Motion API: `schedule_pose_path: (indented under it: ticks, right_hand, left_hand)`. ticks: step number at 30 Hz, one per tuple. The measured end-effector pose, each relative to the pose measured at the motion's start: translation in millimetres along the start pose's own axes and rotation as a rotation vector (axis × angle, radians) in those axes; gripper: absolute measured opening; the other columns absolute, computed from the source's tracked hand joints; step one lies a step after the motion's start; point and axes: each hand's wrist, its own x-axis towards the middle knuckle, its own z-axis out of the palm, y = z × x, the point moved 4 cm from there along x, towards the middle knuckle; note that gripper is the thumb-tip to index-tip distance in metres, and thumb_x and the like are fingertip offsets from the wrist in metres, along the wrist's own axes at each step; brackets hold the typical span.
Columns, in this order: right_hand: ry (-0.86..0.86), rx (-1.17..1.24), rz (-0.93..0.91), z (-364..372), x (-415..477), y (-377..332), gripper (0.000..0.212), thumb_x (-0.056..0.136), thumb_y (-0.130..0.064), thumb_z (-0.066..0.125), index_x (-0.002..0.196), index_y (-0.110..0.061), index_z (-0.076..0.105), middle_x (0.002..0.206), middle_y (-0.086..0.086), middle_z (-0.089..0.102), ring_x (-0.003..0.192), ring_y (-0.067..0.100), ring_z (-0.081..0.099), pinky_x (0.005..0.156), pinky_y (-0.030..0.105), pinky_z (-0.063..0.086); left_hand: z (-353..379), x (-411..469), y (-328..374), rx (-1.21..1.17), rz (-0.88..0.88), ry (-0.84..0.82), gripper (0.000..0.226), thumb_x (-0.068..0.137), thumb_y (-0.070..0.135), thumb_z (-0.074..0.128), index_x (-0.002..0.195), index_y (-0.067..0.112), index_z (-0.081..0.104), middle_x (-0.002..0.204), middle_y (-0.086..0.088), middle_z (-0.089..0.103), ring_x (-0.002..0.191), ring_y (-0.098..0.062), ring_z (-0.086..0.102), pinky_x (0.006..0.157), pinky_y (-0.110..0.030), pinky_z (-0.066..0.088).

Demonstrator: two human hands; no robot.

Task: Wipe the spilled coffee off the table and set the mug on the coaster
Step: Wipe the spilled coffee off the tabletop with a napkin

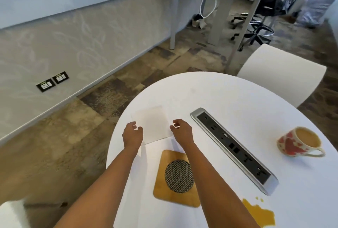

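Note:
A flat white napkin (152,123) lies on the round white table (219,92), far side. My left hand (132,134) hovers at its left edge and my right hand (182,131) at its right edge, both with fingers curled apart and holding nothing. A wooden coaster (159,187) with a round woven centre sits nearer me, partly under my right forearm. A red-and-white mug (290,143) full of coffee stands at the right. The coffee spill (259,215) is a yellow-brown puddle at the near right edge.
A silver and black power strip (234,149) runs diagonally between the coaster and the mug. A white chair (281,74) stands beyond the table at the right. Another table and office chairs are further back; a person's legs show at top right.

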Motion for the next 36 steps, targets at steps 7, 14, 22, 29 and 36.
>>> schedule_pose_path:
  ticks: [7,14,22,29,36]
  right_hand:
    - [-0.02,-0.16,0.075,35.3,28.0,8.0,0.057,0.089,-0.025,0.06,0.137,-0.004,0.038,0.139,0.015,0.039,0.131,0.029,0.034,0.105,0.03,0.027]
    - [0.005,-0.074,0.123,51.0,35.7,2.8,0.055,0.082,-0.023,0.068,0.128,-0.004,0.047,0.123,0.017,0.054,0.114,0.03,0.052,0.094,0.033,0.041]
    - [-0.098,0.171,0.32,50.0,38.4,6.3,0.019,0.08,-0.017,0.064,0.096,-0.007,0.058,0.09,0.006,0.06,0.091,0.026,0.057,0.077,0.031,0.047]
    - [-0.266,0.804,0.419,35.2,20.3,5.0,0.038,0.08,-0.013,0.072,0.115,-0.007,0.058,0.103,0.009,0.068,0.093,0.023,0.065,0.076,0.032,0.056]
    - [-0.213,0.795,0.417,8.9,-4.1,20.6,0.033,0.078,-0.036,0.073,0.102,-0.016,0.061,0.1,0.003,0.068,0.09,0.016,0.064,0.061,0.024,0.056]
  left_hand:
    - [4.3,31.3,-19.8,-0.05,-0.165,0.01,0.051,0.089,0.014,0.055,0.136,0.003,0.04,0.137,-0.018,0.046,0.126,-0.033,0.042,0.101,-0.039,0.035]
    - [12.2,43.1,-23.2,-0.067,-0.235,0.027,0.049,0.084,0.015,0.062,0.129,0.001,0.048,0.125,-0.016,0.057,0.118,-0.031,0.05,0.096,-0.035,0.039]
    - [14.3,44.9,-25.7,-0.093,-0.262,-0.022,0.042,0.08,0.02,0.069,0.117,0.003,0.059,0.12,-0.014,0.061,0.112,-0.03,0.053,0.091,-0.032,0.04]
    - [13.4,37.7,-21.8,-0.415,-0.395,-0.176,0.057,0.075,0.028,0.075,0.122,0.004,0.051,0.124,-0.014,0.056,0.108,-0.029,0.055,0.088,-0.038,0.048]
    - [12.8,12.7,4.7,-0.546,-0.304,-0.36,0.03,0.082,0.005,0.065,0.111,0.0,0.061,0.114,-0.022,0.063,0.092,-0.032,0.061,0.081,-0.042,0.052]
